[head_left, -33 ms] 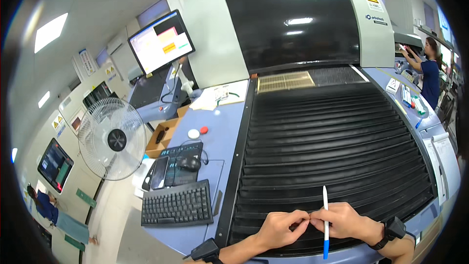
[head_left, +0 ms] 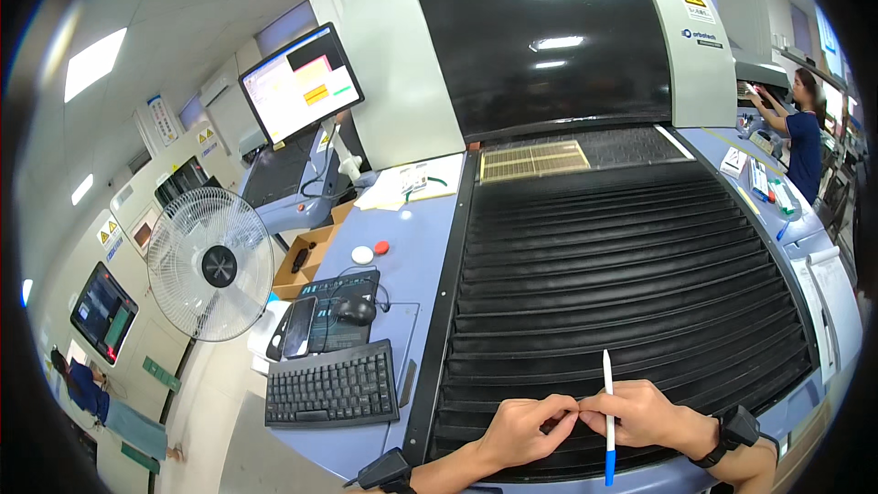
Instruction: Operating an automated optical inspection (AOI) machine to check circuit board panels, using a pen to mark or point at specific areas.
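Note:
My right hand is closed round a slim white pen with a blue end. The pen points away from me, its blue end toward my body. Beside it, my left hand makes a pinch of thumb and forefinger that meets the right fingertips. Anything between those fingertips is too small to make out. Both hands hover over the near part of a black ribbed bellows cover on a large machine. At the cover's far end lies a yellowish gridded panel.
On the left ledge are a keyboard, a mouse, a phone and red and white round buttons. A monitor and a fan stand farther left. A clipboard lies at right. Two other people are in the room.

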The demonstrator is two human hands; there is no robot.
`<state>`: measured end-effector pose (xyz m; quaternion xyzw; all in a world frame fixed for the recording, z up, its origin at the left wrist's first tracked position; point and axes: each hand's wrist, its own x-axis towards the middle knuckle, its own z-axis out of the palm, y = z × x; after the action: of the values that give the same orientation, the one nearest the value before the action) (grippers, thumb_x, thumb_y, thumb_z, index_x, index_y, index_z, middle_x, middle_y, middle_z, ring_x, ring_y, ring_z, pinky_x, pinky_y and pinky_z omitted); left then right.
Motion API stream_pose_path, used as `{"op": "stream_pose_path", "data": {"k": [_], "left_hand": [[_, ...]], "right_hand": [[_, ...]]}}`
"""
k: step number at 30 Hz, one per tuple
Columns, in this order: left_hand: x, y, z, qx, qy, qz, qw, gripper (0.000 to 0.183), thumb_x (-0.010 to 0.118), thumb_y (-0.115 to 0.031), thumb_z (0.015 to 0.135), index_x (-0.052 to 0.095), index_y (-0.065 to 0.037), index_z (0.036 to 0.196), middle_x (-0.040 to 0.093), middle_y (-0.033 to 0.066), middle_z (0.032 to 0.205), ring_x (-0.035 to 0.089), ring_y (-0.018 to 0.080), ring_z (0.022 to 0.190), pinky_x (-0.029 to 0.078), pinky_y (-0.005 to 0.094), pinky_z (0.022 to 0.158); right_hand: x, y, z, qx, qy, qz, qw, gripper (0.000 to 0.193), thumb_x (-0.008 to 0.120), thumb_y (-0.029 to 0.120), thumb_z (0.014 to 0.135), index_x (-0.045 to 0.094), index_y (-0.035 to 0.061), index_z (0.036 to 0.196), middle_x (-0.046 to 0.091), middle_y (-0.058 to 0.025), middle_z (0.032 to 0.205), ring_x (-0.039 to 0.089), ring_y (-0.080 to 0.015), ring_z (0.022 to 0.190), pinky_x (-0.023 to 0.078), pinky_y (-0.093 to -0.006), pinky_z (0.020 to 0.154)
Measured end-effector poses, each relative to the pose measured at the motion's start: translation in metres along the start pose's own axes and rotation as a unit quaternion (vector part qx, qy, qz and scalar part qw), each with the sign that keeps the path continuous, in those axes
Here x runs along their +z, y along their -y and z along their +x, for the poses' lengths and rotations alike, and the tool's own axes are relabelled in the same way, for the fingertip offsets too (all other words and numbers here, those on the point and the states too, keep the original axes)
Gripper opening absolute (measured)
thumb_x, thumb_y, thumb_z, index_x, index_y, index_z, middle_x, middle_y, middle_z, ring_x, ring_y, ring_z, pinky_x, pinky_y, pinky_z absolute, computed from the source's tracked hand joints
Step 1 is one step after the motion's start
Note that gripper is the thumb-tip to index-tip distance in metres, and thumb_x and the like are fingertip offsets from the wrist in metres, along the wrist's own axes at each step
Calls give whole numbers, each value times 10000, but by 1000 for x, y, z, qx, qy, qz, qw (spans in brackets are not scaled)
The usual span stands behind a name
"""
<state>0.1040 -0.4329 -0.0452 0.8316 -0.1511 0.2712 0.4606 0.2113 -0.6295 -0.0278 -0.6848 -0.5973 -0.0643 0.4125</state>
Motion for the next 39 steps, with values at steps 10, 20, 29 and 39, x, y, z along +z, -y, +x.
{"op": "stream_pose_path", "data": {"k": [10, 20, 29, 39], "left_hand": [[-72, 38, 32, -189, -142, 192, 952, 284, 744, -143, 909, 646, -22, 1147, 728, 176, 1044, 750, 304, 925, 606, 394, 788], [-68, 53, 20, -210, 16, 342, 916, 687, 749, -315, 928, 491, 27, 1465, 434, 326, 1557, 491, 483, 1387, 440, 514, 1114], [-71, 19, 34, -105, -177, -33, 978, 489, 652, -143, 972, 538, 41, 1410, 432, 223, 1557, 570, 290, 1333, 552, 363, 979], [-40, -11, 35, 128, 63, 237, 961, 719, 869, -251, 813, 584, 16, 1417, 596, 196, 1462, 557, 388, 1378, 488, 451, 1106]], "right_hand": [[-33, -15, 15, 90, -93, -79, 988, 249, 765, 84, 912, 714, 49, 1152, 714, -158, 877, 698, -326, 747, 557, -401, 653], [-17, -47, 22, 142, 29, -113, 983, 395, 703, 259, 987, 578, 72, 1311, 668, -241, 1189, 679, -463, 1033, 576, -497, 855], [-15, -58, 17, 177, -57, -225, 957, 329, 746, 183, 930, 620, 75, 1215, 689, -210, 1175, 706, -418, 973, 597, -491, 839], [-44, -5, 27, 346, -251, 241, 871, 334, 638, 197, 1040, 633, -105, 1182, 700, -158, 1112, 712, -207, 1016, 645, -351, 798]]}}
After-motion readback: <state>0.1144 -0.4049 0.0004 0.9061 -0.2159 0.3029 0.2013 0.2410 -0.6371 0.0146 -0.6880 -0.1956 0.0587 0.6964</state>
